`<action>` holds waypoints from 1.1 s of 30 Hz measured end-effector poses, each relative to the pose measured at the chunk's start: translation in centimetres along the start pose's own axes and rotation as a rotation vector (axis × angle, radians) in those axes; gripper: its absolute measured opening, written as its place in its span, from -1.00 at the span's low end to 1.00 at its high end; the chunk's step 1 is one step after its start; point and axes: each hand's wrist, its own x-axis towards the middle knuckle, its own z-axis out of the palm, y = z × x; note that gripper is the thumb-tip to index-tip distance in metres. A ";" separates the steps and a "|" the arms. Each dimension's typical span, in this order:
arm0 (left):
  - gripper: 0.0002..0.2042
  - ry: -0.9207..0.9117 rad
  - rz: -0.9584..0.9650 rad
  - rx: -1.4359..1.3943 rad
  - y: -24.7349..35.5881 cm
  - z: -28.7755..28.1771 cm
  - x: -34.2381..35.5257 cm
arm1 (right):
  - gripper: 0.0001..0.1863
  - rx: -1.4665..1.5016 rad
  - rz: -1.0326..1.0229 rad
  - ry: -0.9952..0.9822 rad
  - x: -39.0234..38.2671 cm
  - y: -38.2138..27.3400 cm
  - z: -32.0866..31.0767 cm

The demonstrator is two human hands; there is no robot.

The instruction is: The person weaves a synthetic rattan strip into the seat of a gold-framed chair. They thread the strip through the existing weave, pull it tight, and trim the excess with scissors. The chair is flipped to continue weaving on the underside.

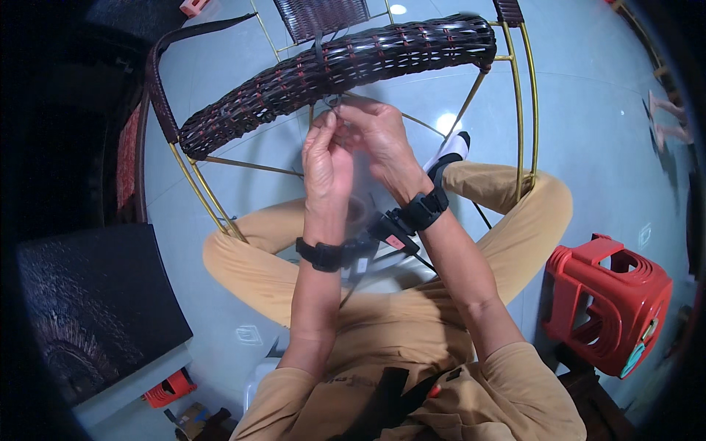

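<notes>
A chair with a gold metal tube frame (523, 110) stands before me, and a dark brown woven roll with red strands (353, 66) spans its frame. Just below the middle of that roll, both hands meet fingertip to fingertip. My left hand (326, 165) is closed, thumb and fingers pinching at a thin dark strand (333, 101) that loops at the roll's lower edge. From the other side my right hand (382, 140) pinches the same strand. The fingers partly hide it, and its ends cannot be made out.
Stacked red plastic stools (603, 301) stand at my right. At left is a dark table-like surface (103, 309), with a small red stool (169, 388) below it. A woven panel (323, 18) lies beyond the roll. My legs flank the chair frame.
</notes>
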 end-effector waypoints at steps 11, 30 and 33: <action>-0.87 0.087 0.098 0.243 0.6 1.0 -0.7 | -0.83 -0.102 -0.148 0.087 -0.4 -0.6 0.5; -0.85 -0.078 0.091 0.167 -0.6 0.7 2.1 | -0.82 -0.322 -0.270 0.030 -0.5 -1.0 -1.2; -0.91 0.021 0.140 0.166 -0.6 1.5 1.2 | -0.84 -0.367 -0.344 0.058 -0.2 -0.3 -1.2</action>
